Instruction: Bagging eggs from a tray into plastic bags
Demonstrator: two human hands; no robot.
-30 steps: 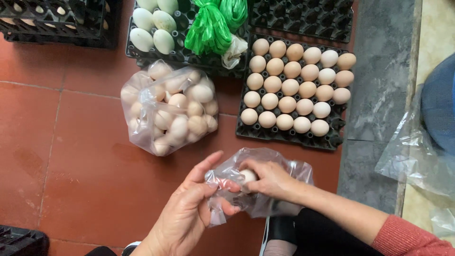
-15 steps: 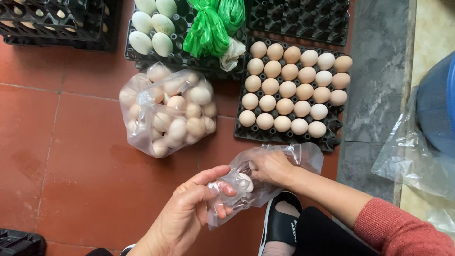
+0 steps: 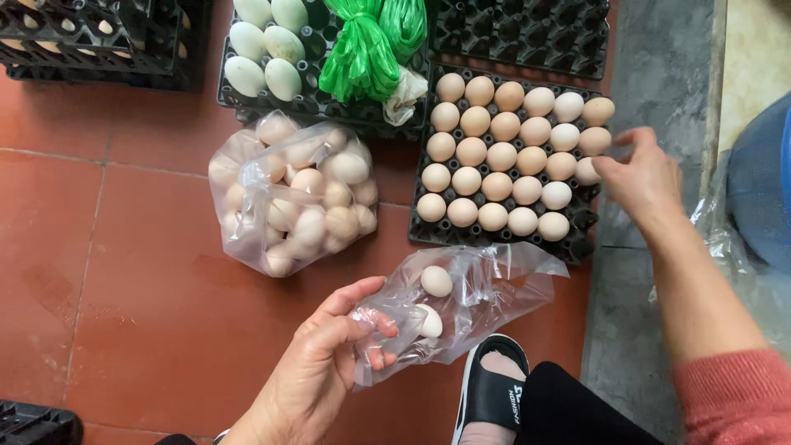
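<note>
My left hand (image 3: 325, 363) grips the edge of a clear plastic bag (image 3: 478, 288) that lies open on the red tile floor with two pale eggs (image 3: 435, 282) inside. My right hand (image 3: 643, 177) is stretched out over the right end of a black egg tray (image 3: 577, 235) filled with several tan and cream eggs (image 3: 503, 156). Its fingers are spread and touch an egg at the tray's right edge; I cannot tell whether they have closed on it.
A knotted clear bag full of eggs (image 3: 292, 194) lies left of the tray. Behind it a black tray (image 3: 247, 103) holds pale green eggs (image 3: 264, 49) and green plastic bags (image 3: 367, 49). Empty black trays (image 3: 527, 33) stand at the back. My sandalled foot (image 3: 490, 387) is at the bottom.
My right hand has left the bag and moved up and right to the egg tray. The bag now lies open with two eggs showing, held by my left hand alone.
</note>
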